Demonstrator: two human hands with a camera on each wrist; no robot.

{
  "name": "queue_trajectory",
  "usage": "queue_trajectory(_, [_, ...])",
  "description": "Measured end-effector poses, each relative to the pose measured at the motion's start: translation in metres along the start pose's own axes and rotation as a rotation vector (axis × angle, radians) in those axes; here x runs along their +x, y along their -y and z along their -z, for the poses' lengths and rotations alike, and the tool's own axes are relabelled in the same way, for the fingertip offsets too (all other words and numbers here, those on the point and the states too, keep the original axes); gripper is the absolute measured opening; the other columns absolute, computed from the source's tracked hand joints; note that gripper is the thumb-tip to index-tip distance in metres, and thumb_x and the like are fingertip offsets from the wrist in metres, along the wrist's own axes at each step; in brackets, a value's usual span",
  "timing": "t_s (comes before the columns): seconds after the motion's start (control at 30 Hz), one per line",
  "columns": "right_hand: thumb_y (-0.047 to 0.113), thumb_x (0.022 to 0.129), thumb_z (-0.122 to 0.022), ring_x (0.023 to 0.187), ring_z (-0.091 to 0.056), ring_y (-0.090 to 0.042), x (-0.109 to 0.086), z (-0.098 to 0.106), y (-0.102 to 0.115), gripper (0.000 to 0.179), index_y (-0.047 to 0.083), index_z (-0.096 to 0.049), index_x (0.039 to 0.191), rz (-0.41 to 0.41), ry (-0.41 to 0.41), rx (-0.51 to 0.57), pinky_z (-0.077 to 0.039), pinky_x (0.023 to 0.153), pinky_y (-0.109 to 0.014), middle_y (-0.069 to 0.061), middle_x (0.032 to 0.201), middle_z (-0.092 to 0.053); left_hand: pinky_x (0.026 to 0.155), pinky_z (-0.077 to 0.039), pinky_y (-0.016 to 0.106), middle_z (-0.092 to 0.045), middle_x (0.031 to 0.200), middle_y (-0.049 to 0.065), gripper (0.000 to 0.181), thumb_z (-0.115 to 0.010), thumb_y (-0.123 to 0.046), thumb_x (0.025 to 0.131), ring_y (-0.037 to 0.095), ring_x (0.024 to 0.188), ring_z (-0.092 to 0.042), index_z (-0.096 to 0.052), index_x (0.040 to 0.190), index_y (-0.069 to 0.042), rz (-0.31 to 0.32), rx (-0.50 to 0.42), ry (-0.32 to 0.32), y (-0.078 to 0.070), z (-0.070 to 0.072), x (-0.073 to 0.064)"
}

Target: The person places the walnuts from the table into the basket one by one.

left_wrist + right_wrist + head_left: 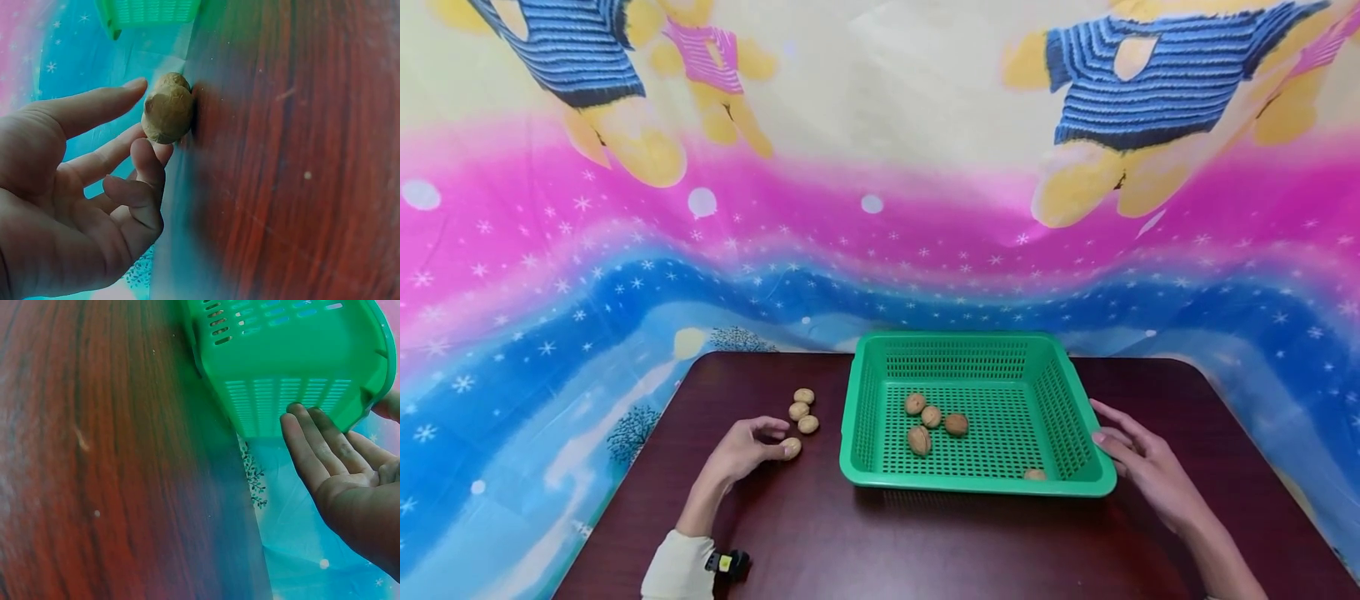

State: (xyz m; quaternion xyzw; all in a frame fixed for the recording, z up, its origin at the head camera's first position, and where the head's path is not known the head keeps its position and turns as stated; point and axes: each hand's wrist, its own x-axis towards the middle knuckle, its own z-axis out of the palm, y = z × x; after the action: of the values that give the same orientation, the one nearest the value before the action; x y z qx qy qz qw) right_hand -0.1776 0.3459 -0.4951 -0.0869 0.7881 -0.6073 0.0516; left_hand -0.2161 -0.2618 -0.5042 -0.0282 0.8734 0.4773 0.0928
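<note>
Head view showed the person's left hand (pixel 741 454) bent over the nearest pale walnut (pixel 794 448), thumb and fingers apart about it rather than closed. In the left wrist view the thumb tip looked clear of the shell, but from above the 2 overlapped, so contact could not be told. That spread seemed suited to a small round nut, which might roll if nudged from only 1 side. Just beyond lay 3 more pale walnuts (pixel 799 411) in a short crooked line on the dark wooden table (pixel 925 550).

At the opposite end of the green plastic basket (pixel 977 483), the right hand (pixel 1150 471) touched the rim, thumb at the edge, fingers straight and parted beside the outer wall, not clamped; it probably steadied the light basket. Inside, 4 brown walnuts (pixel 957 424) sat grouped left of centre on the slotted floor, and a 5th walnut (pixel 1034 475) lay by the near wall, partly hidden by the rim. The basket stood between the hands, likely for easy reach. Behind hung a printed cloth (pixel 880 192).
</note>
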Motion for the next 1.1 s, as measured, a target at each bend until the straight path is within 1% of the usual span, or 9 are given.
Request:
queue_trajectory(0.1, [0.017, 0.116, -0.050, 0.113, -0.074, -0.001, 0.000, 0.000, -0.001, 0.061, 0.011, -0.026, 0.172, 0.008, 0.003, 0.010, -0.063, 0.085, -0.026, 0.019, 0.127, -0.073, 0.079, -0.054, 0.034, -0.077, 0.112, 0.014, 0.038, -0.087, -0.010, 0.090, 0.020, 0.095, -0.070, -0.075, 0.125, 0.000, -0.004, 0.018, 0.002, 0.000, -0.002, 0.001])
queue_trajectory(0.17, [0.017, 0.116, -0.050, 0.113, -0.074, -0.001, 0.000, 0.001, -0.001, 0.061, 0.011, -0.026, 0.172, 0.010, 0.003, 0.012, -0.063, 0.085, -0.026, 0.019, 0.127, -0.073, 0.076, -0.054, 0.033, -0.078, 0.107, 0.012, 0.031, -0.084, -0.007, 0.091, 0.017, 0.088, -0.069, -0.077, 0.121, 0.000, -0.006, 0.027, 0.003, 0.000, -0.003, 0.001])
queue_trajectory(0.27, [0.017, 0.116, -0.050, 0.113, -0.074, -0.001, 0.000, 0.001, -0.001, 0.061, 0.011, -0.025, 0.172, 0.008, 0.001, 0.007, -0.063, 0.084, -0.027, 0.020, 0.128, -0.073, 0.075, -0.055, 0.034, -0.078, 0.103, 0.010, 0.026, -0.081, -0.005, 0.092, 0.016, 0.084, -0.068, -0.078, 0.118, -0.001, -0.008, 0.032, 0.000, 0.000, -0.004, 0.002])
queue_trajectory(0.53, [0.017, 0.116, -0.049, 0.112, -0.074, -0.001, -0.001, 0.001, 0.000, 0.061, 0.009, -0.025, 0.172, 0.014, -0.001, 0.010, -0.064, 0.084, -0.027, 0.019, 0.128, -0.073, 0.074, -0.056, 0.036, -0.078, 0.104, 0.011, 0.026, -0.081, -0.010, 0.094, 0.019, 0.083, -0.069, -0.078, 0.119, -0.002, -0.007, 0.031, -0.004, -0.002, -0.006, 0.002])
queue_trajectory(0.73, [0.016, 0.116, -0.049, 0.112, -0.074, -0.002, -0.003, 0.001, -0.001, 0.061, 0.008, -0.025, 0.171, 0.022, 0.003, 0.021, -0.064, 0.084, -0.027, 0.018, 0.127, -0.073, 0.073, -0.057, 0.037, -0.078, 0.105, 0.012, 0.028, -0.083, -0.013, 0.094, 0.022, 0.083, -0.071, -0.077, 0.119, -0.002, -0.007, 0.005, -0.009, -0.005, -0.007, 0.002])
queue_trajectory(0.9, [0.016, 0.116, -0.049, 0.112, -0.074, -0.002, -0.004, 0.000, 0.000, 0.061, 0.008, -0.025, 0.171, 0.020, 0.001, 0.014, -0.064, 0.084, -0.027, 0.019, 0.128, -0.073, 0.076, -0.058, 0.039, -0.078, 0.108, 0.013, 0.030, -0.081, -0.015, 0.097, 0.026, 0.083, -0.072, -0.076, 0.123, -0.002, -0.021, -0.020, -0.023, -0.013, -0.006, 0.001])
queue_trajectory(1.0, [0.017, 0.116, -0.049, 0.112, -0.074, -0.001, -0.003, -0.001, 0.001, 0.061, 0.008, -0.025, 0.171, 0.019, 0.002, -0.001, -0.064, 0.084, -0.028, 0.020, 0.128, -0.073, 0.080, -0.058, 0.041, -0.078, 0.114, 0.013, 0.032, -0.080, -0.018, 0.099, 0.027, 0.088, -0.073, -0.075, 0.127, -0.004, -0.037, -0.026, -0.035, -0.021, -0.004, 0.001])
queue_trajectory(1.1, [0.018, 0.116, -0.049, 0.112, -0.074, -0.001, -0.002, -0.003, 0.002, 0.061, 0.007, -0.025, 0.171, 0.023, 0.002, -0.012, -0.064, 0.084, -0.028, 0.020, 0.127, -0.073, 0.085, -0.057, 0.043, -0.077, 0.119, 0.013, 0.037, -0.079, -0.024, 0.100, 0.030, 0.097, -0.073, -0.074, 0.131, -0.006, -0.067, -0.034, -0.052, -0.032, -0.003, 0.002])
